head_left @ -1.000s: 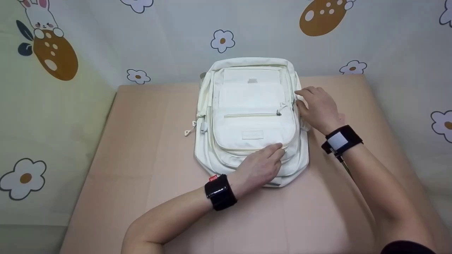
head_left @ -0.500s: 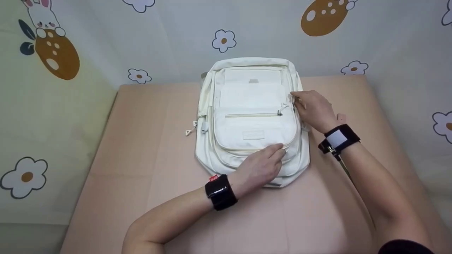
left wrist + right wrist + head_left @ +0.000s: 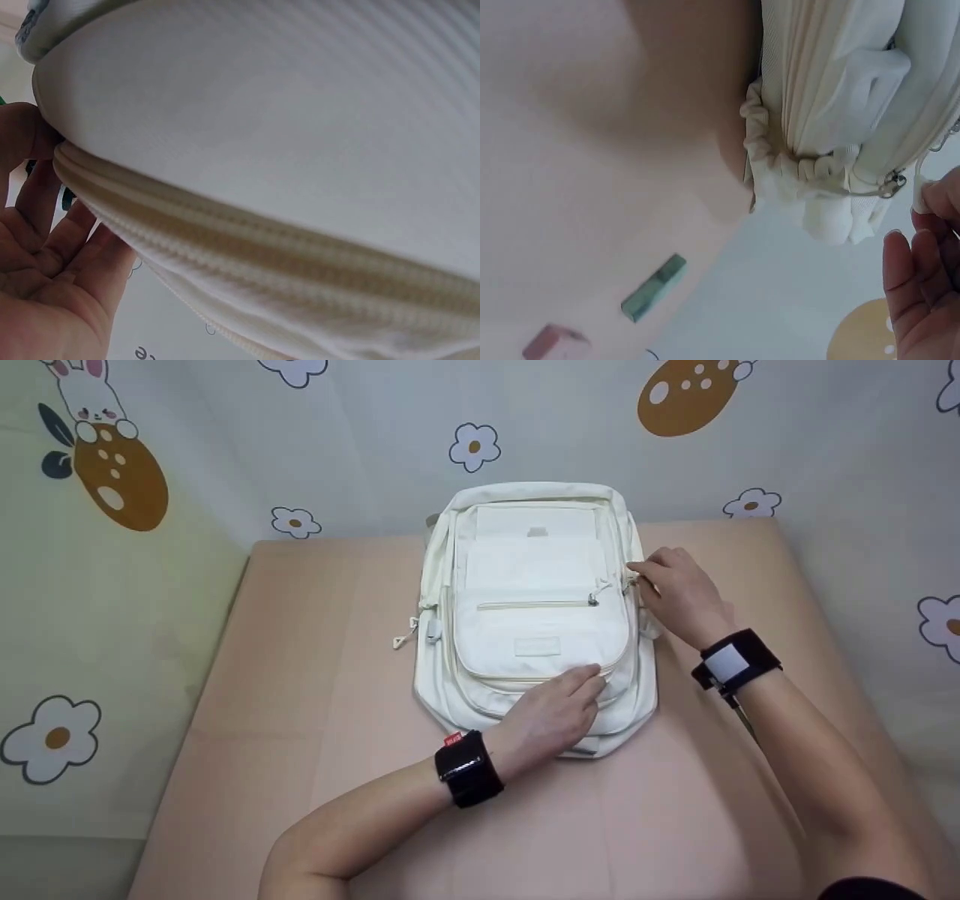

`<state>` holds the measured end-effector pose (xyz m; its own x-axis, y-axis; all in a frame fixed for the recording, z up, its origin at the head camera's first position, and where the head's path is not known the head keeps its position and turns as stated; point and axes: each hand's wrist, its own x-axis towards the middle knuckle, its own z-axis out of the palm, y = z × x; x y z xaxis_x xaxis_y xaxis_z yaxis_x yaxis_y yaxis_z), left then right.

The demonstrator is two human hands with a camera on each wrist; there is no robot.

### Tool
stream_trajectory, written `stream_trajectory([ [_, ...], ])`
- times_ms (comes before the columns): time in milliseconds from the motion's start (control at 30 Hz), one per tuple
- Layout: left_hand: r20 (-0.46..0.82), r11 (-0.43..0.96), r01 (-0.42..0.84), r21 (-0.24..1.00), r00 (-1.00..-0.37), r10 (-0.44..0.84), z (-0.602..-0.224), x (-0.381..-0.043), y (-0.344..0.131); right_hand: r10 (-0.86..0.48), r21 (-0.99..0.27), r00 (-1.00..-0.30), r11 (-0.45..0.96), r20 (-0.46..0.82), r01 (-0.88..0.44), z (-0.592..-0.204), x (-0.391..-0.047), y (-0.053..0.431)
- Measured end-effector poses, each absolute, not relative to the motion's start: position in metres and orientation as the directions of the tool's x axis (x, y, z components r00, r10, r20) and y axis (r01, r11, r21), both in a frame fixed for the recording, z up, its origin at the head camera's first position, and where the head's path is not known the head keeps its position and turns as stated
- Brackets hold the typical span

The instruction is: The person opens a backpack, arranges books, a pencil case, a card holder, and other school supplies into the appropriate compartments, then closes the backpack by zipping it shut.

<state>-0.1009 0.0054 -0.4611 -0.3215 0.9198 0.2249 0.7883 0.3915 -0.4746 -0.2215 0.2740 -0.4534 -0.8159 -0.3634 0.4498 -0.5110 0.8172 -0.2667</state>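
1. A cream fabric backpack (image 3: pixel 536 624) sits on the pale peach table (image 3: pixel 300 675), its front panel towards the head camera and its top end nearest the white flower-printed backdrop (image 3: pixel 390 450).
2. The right hand (image 3: pixel 684 594) is at the backpack's right edge. Its grip is closed to a pinch: thumb and finger hold a small off-white pull tab (image 3: pixel 921 196), looped to a metal zip slider (image 3: pixel 892 184). The other fingers stand free.
3. The left hand (image 3: pixel 551 716) lies across the lower front, fingertips at the right-hand end of the curved seam. The left wrist view shows this grip narrowed too, its digits bent together on the seam's edge, pinching the cloth.
4. On the right-hand part of the table lie a small green bar-shaped block (image 3: pixel 654 288) and, near it, a pink block (image 3: pixel 555 345).
5. Each wrist wears a black band (image 3: pixel 470 769).
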Motion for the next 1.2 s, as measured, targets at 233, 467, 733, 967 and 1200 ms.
stream_trajectory([
  [233,0.238,0.401,0.788,-0.467,-0.324,0.915,-0.460,-0.100,0.006,-0.325,-0.287,-0.843,0.836,0.429,-0.468,-0.457,-0.202,0.281],
  [467,0.251,0.408,0.792,-0.454,-0.325,0.912,-0.460,-0.101,0.005,-0.289,-0.338,-0.846,0.821,0.447,-0.460,-0.463,-0.195,0.277],
  [733,0.250,0.402,0.804,-0.438,-0.321,0.913,-0.458,-0.102,0.004,-0.327,-0.271,-0.812,0.826,0.483,-0.494,-0.464,-0.195,0.268],
  [967,0.330,0.474,0.853,-0.217,-0.393,0.858,-0.446,-0.104,0.002,-0.321,-0.230,-0.791,0.839,0.522,-0.492,-0.464,-0.196,0.264],
  [1200,0.193,0.609,0.774,-0.173,-0.580,0.792,-0.431,-0.121,0.014,-0.309,-0.218,-0.775,0.843,0.551,-0.492,-0.464,-0.195,0.262],
])
